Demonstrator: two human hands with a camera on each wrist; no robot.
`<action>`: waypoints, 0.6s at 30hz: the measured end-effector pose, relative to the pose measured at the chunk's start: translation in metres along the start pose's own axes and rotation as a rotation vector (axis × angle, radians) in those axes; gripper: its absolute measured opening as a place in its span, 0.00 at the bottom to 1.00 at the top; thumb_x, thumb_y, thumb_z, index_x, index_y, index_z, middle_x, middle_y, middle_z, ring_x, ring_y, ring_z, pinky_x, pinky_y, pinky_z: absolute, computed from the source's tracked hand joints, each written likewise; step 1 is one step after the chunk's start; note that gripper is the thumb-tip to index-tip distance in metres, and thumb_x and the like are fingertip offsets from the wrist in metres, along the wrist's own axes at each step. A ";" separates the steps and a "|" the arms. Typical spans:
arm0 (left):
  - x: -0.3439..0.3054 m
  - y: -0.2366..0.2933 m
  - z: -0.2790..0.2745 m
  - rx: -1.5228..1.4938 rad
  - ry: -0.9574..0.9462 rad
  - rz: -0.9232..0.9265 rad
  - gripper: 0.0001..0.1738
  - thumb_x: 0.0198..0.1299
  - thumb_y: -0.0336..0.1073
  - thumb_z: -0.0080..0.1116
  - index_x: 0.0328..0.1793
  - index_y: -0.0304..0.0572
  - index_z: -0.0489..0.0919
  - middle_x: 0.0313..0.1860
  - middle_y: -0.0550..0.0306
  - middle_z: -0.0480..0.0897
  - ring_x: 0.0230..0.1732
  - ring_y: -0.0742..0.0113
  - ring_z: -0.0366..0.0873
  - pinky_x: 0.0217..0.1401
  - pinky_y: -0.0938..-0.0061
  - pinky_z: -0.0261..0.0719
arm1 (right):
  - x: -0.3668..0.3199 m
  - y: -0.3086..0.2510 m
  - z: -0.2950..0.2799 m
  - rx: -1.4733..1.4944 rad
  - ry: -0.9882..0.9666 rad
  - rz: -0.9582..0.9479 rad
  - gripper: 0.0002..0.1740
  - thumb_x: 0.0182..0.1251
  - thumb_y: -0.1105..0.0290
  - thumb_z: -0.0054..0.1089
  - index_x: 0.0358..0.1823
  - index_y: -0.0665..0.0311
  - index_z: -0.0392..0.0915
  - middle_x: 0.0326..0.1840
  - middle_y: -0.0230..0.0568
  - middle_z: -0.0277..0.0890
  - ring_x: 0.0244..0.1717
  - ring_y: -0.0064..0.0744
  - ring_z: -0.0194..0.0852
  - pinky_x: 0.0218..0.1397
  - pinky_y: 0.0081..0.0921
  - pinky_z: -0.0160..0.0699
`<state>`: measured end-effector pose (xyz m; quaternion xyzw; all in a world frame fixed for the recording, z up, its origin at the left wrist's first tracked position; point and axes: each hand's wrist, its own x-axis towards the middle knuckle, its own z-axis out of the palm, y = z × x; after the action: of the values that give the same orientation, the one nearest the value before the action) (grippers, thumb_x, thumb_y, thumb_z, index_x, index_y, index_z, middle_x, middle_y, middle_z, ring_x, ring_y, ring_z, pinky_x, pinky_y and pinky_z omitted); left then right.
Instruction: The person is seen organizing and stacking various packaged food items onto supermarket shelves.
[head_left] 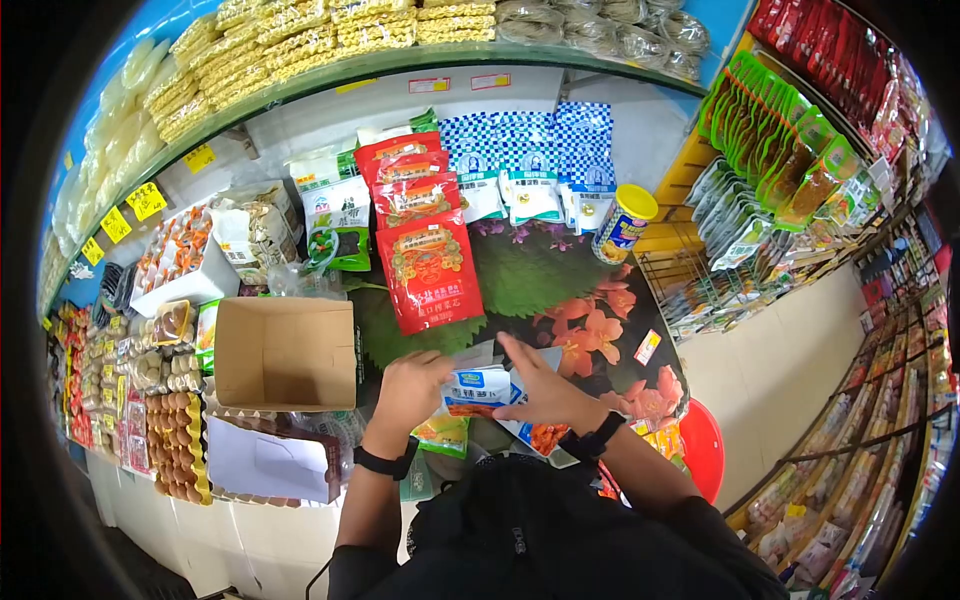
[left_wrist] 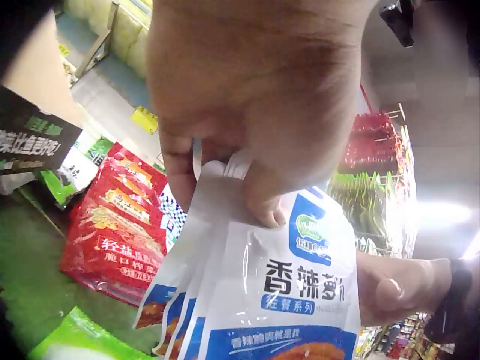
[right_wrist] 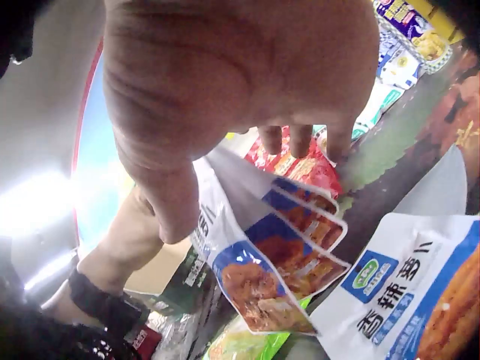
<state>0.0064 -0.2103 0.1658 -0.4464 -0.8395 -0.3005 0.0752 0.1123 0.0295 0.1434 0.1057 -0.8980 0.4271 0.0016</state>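
My left hand (head_left: 412,388) pinches the top of a small stack of white-and-blue pickled radish pouches (head_left: 478,384), thumb in front. The left wrist view shows the pouches (left_wrist: 304,262) fanned, several edges showing. On the stack's other side is my right hand (head_left: 550,388), fingers extended, its thumb against the pouch edge in the right wrist view. Another matching pouch (right_wrist: 390,292) lies on the table below this hand. A green-and-yellow packet (head_left: 443,436) lies beneath the held stack, near my body.
Red packets (head_left: 430,270) lie overlapped ahead, with blue-checked bags (head_left: 530,190) and a yellow-lidded can (head_left: 625,224) behind. An open cardboard box (head_left: 285,353) stands left, eggs (head_left: 178,445) beyond it. A red basin (head_left: 703,450) is at the right. Overhead runs a noodle shelf (head_left: 400,55).
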 end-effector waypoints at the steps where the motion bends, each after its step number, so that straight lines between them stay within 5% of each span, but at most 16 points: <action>1: 0.001 0.003 0.000 -0.004 -0.004 0.005 0.04 0.52 0.31 0.63 0.31 0.44 0.78 0.31 0.53 0.81 0.37 0.48 0.81 0.40 0.56 0.78 | 0.003 -0.006 0.005 -0.004 -0.011 -0.003 0.65 0.52 0.52 0.79 0.82 0.68 0.43 0.81 0.63 0.50 0.82 0.59 0.47 0.83 0.43 0.50; 3: 0.000 0.005 -0.002 -0.003 -0.016 0.005 0.04 0.52 0.31 0.62 0.31 0.44 0.78 0.31 0.53 0.81 0.37 0.48 0.81 0.41 0.55 0.78 | 0.008 -0.010 0.012 -0.008 0.039 -0.005 0.59 0.49 0.53 0.80 0.78 0.67 0.54 0.77 0.60 0.56 0.78 0.57 0.55 0.79 0.41 0.58; 9: -0.014 0.001 0.006 -0.060 -0.078 0.023 0.04 0.53 0.32 0.63 0.32 0.43 0.79 0.31 0.53 0.80 0.39 0.48 0.81 0.41 0.56 0.77 | 0.012 0.022 0.020 0.065 -0.035 0.002 0.52 0.45 0.53 0.82 0.71 0.67 0.68 0.66 0.52 0.67 0.69 0.53 0.67 0.70 0.39 0.68; 12: -0.018 0.003 0.009 -0.120 -0.053 0.019 0.04 0.53 0.30 0.64 0.33 0.41 0.79 0.31 0.51 0.80 0.38 0.47 0.80 0.40 0.56 0.77 | 0.009 0.024 0.023 0.033 -0.046 -0.075 0.55 0.44 0.51 0.82 0.73 0.67 0.66 0.65 0.51 0.68 0.68 0.54 0.66 0.72 0.39 0.67; 13: -0.020 0.003 0.010 -0.167 -0.032 0.013 0.04 0.52 0.28 0.64 0.33 0.39 0.79 0.30 0.50 0.80 0.37 0.46 0.80 0.39 0.57 0.77 | 0.009 0.025 0.023 0.027 -0.113 -0.061 0.59 0.44 0.53 0.84 0.77 0.63 0.61 0.75 0.50 0.60 0.73 0.50 0.63 0.75 0.42 0.64; 18: -0.022 0.006 0.004 -0.433 0.112 -0.061 0.04 0.53 0.23 0.63 0.34 0.36 0.80 0.29 0.50 0.78 0.35 0.51 0.79 0.38 0.61 0.76 | 0.009 0.011 0.019 0.001 -0.099 -0.144 0.59 0.44 0.49 0.82 0.75 0.65 0.60 0.72 0.54 0.65 0.74 0.53 0.64 0.75 0.41 0.64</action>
<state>0.0242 -0.2213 0.1567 -0.4091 -0.7630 -0.5002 0.0149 0.1034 0.0201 0.1242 0.1907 -0.8870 0.4205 -0.0119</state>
